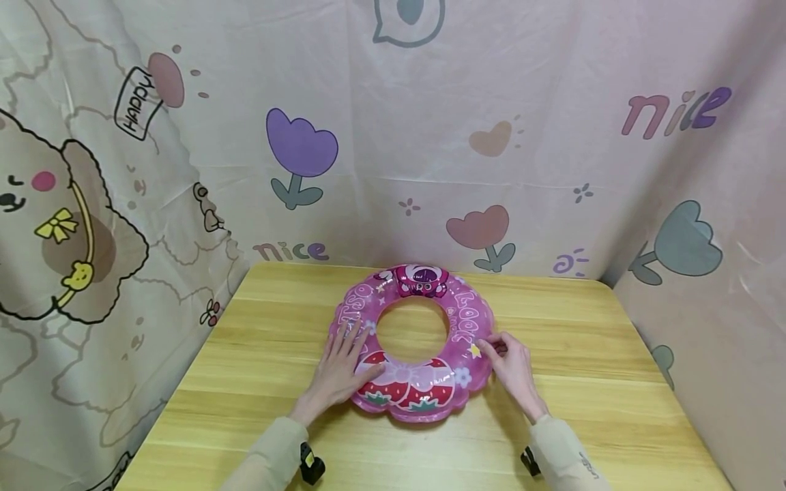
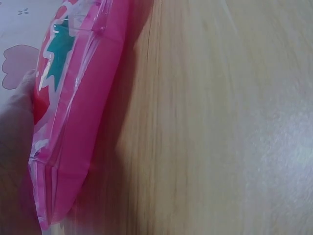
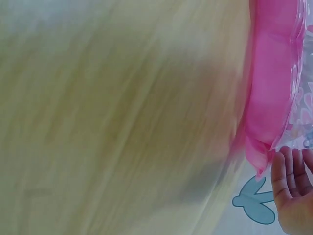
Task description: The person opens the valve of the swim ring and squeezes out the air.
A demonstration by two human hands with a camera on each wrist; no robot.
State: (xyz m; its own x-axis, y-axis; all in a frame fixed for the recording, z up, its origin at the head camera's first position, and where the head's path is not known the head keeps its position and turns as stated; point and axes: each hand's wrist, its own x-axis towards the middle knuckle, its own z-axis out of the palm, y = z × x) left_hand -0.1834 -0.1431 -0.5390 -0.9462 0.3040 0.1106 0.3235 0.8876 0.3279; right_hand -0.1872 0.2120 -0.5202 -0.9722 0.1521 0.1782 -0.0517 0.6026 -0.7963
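Pinching the right outer edge of a pink inflatable ring [image 1: 405,374] with thumb and curled fingers of the right hand [image 1: 513,365]. Resting the left hand [image 1: 336,368] on its left side, with fingers straight and spread. Set between both hands on a wooden table [image 1: 565,320], with printed strawberries [image 1: 430,392] on the near part of the ring. Backed by pale fabric [image 1: 387,109] with tulips [image 1: 301,146].

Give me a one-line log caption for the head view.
Left hand spread on a pink inflatable ring, right hand at its outer edge, on a wood-grain table.
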